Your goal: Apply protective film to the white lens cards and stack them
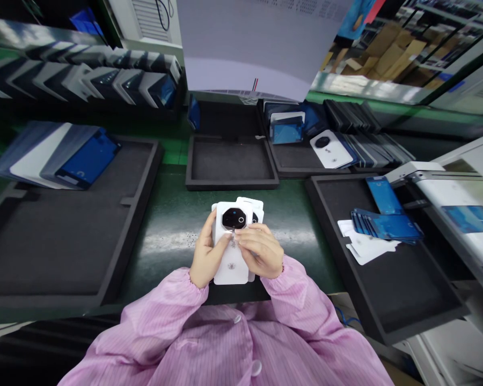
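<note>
**Both hands on a small stack of white covers**

The left hand [206, 252] wraps the left edge of the front cover [232, 241], fingers behind it and thumb lying across its face, closed on the stack. The right hand [261, 249] comes in from the other side, curled over the cover's right edge, its fingertips [241, 236] pinched together at the middle of the face, just under the dark lens patch [232, 218]. Both wrists bend inward from pink sleeves [165, 311], and the stack stands upright between the palms, above the green belt [173, 225].

Behind the front cover at least one more white cover [254, 205] peeks out up and to the right; how many lie there cannot be told. What the right fingertips pinch is too small to make out. The cover's lower right corner is hidden under the right hand
</note>
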### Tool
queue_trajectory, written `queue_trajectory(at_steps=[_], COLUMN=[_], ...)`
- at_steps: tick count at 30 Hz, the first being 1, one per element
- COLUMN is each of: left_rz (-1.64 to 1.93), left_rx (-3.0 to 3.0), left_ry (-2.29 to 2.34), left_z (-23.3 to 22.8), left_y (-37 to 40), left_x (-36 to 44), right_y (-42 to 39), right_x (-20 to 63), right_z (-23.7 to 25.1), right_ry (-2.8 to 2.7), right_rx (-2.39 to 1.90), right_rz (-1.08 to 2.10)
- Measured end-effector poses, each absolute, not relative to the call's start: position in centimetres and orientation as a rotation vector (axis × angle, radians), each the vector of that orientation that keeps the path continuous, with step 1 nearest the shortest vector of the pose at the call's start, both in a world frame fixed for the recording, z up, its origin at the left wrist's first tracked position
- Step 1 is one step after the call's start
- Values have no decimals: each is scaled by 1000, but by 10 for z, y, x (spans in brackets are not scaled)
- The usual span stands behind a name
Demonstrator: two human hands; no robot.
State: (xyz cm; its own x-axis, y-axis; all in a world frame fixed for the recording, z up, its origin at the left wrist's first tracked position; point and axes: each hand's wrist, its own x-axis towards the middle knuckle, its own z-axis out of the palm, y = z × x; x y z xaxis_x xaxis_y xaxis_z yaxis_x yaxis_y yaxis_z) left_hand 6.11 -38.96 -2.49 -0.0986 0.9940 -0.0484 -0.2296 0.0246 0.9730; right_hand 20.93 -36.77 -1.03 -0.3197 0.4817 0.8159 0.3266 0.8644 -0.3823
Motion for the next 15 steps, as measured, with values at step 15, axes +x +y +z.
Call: queue_trajectory(at_steps=[15], left_rz=[1135], left_rx=[505], left_ry=[873], left_z=[-13], left_y=[-386], left_x=[66], right_y=[-355], right_x=[224], right_z=[-9], right_ry=[-1467], right_rx=[-1181], right_rz=[786])
